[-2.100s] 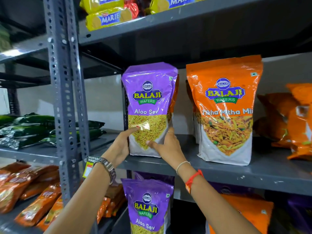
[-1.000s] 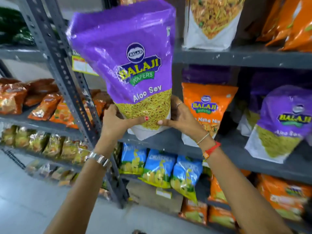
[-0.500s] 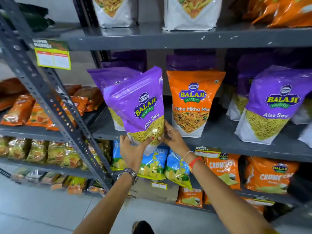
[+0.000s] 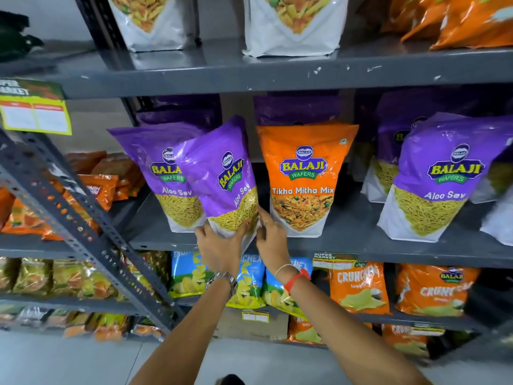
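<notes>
A purple Aloo Sev pouch (image 4: 222, 176) leans to the right at the front of the middle grey shelf (image 4: 361, 245). My left hand (image 4: 219, 245) grips its bottom left corner, thumb on the front. My right hand (image 4: 270, 237) holds its bottom right edge with the fingers against the side. The pouch overlaps another purple Aloo Sev pouch (image 4: 158, 168) standing behind it on the left. An orange Tikha Mitha Mix pouch (image 4: 304, 176) stands upright just to its right.
More purple pouches (image 4: 441, 176) stand at the right of the same shelf. The upper shelf (image 4: 277, 70) holds white-bottomed pouches. Blue and orange snack bags (image 4: 358, 287) fill the shelf below. A slanted grey rack post (image 4: 69, 212) crosses the left side.
Both hands have carried the purple pouch from the upper shelf down to the middle shelf and pushed it in between the other purple pouch and the orange one.
</notes>
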`<state>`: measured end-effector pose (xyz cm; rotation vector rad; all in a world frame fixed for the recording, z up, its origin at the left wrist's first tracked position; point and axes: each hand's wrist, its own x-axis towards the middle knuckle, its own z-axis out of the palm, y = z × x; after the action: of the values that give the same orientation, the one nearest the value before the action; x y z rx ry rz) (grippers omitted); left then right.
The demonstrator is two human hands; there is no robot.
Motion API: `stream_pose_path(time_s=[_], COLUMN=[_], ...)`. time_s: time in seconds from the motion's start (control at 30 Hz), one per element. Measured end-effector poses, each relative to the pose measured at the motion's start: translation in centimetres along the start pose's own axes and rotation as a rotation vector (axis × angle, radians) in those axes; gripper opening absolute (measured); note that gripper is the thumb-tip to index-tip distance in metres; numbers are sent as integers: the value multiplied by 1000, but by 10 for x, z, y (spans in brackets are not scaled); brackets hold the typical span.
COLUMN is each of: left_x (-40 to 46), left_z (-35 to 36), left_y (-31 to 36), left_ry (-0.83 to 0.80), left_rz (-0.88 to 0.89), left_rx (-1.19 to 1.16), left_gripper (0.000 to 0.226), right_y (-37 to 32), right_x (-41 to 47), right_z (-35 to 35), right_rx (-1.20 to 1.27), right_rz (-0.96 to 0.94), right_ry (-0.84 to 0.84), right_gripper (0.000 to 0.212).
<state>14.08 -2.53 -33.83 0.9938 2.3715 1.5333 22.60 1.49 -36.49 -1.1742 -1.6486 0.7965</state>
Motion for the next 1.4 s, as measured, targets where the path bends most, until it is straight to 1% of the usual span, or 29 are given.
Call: stream_pose_path(time_s=[0.07,0.17,0.23,0.3,0.33,0.37,0.4,0.43,0.47,0.5,0.57,0.6,0.63,0.67,0.7,0.77,0.83,1.03,1.2,1.27,1.4], left_x=[2,7,3,-13,-22,-29,-33,-33,-33,-31,-28,-26,-24,-21,-17,-13,-14,-29,-40,-41,-36], left_z=[5,13,15,18,19,22,27,34,41,48,57,61,64,65,68,71,72,51,6,-13,-54], left_y=[2,4,4,5,8,11,14,18,21,24,30,32,36,38,39,40,38,39,43,44,46], left_ry=[-7,-24,55,184,201,148,38,-110,-268,-401,-585,-659,-721,-766,-790,-774,-728,-652,-590,-545,-458], left_rz=[2,-32,-36,76,167,274,376,430,431,388,247,185,136,102,76,46,52,115,149,176,240], left_rx=[22,-35,-76,-95,-138,-204,-257,-292,-315,-339,-381,-384,-385,-397,-413,-429,-405,-430,-585,-609,-634], left_gripper=[94,99,101,90,79,65,52,44,44,51,73,83,88,88,82,63,54,50,41,38,39], right_y=[-1,-2,1,6,10,15,19,25,29,34,41,43,44,44,44,42,40,25,-11,-26,-62], right_x=[-3,-7,-7,-4,-1,2,4,8,11,14,20,22,23,24,25,25,21,-10,-29,-37,-46], right_z=[-8,-29,-46,-64,-73,-81,-87,-92,-96,-99,-103,-105,-106,-108,-109,-112,-112,-119,-122,-120,-113], right_rx=[28,26,5,-87,-120,-128,-116,-87,-50,-11,75,124,163,176,174,148,119,85,69,74,31], right_rz=[19,43,45,87,122,154,165,167,172,186,211,219,230,251,272,300,298,195,97,63,-46], right_ry=[83,353,497,591,613,615,597,560,507,449,318,254,202,162,143,154,196,272,253,252,265], right_gripper=[54,39,40,47,52,60,68,78,88,97,110,109,105,97,88,73,66,63,61,61,63])
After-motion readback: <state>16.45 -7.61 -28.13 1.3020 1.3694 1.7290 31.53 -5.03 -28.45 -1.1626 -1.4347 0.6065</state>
